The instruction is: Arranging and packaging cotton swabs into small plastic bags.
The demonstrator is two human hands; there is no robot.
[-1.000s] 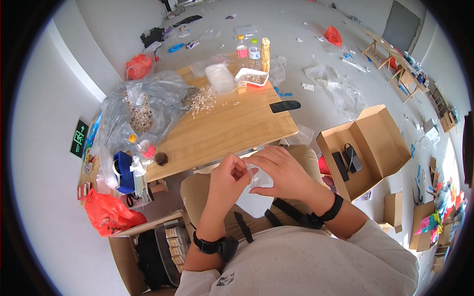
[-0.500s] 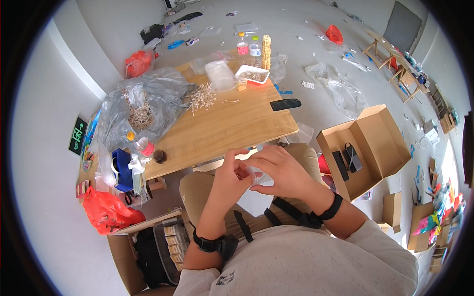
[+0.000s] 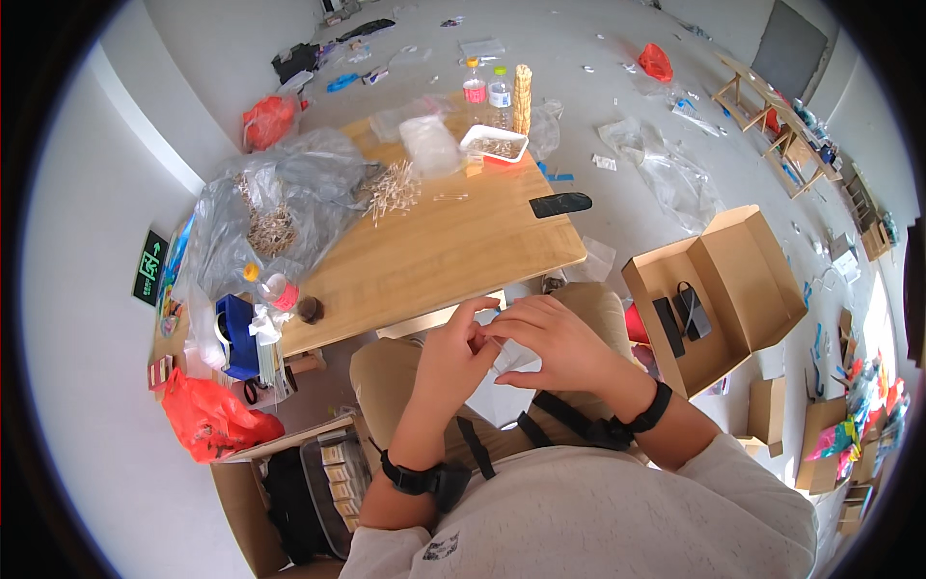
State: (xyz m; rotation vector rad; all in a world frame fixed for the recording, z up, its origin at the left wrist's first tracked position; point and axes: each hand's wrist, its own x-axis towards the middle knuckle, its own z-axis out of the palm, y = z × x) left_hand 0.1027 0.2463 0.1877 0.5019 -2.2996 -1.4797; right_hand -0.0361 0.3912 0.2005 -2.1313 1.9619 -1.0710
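Work in hand: both hands meet over the lap, just in front of the near edge of the table (image 3: 453, 261), working a small clear plastic bag (image 3: 503, 362) held between them.
Left hand: the left hand (image 3: 451, 357) is raised, its fingers (image 3: 475, 311) curled and pressed together at the top edge of the bag, pinching it.
Right hand: the right hand (image 3: 555, 340) lies over the bag from the right, its fingers bent inward and closed on the same edge, touching the left hand's fingertips.
Bag and fingers: the bag hangs below the two pinches, its upper edge hidden between the fingertips, its lower part showing white against the lap.
What is inside: cannot tell; the hands cover the opening.
Done so far, as a judgement: one bag is picked up and held off the table, so this looks like an early or middle stage of handling it.
Left to do, as a judgement: a heap of small wooden sticks (image 3: 391, 191) lies loose on the far part of the table, well apart from the hands, beside a white tray (image 3: 494, 145), and looks unsorted.
Also near: an open cardboard box (image 3: 719, 289) stands on the floor to the right.
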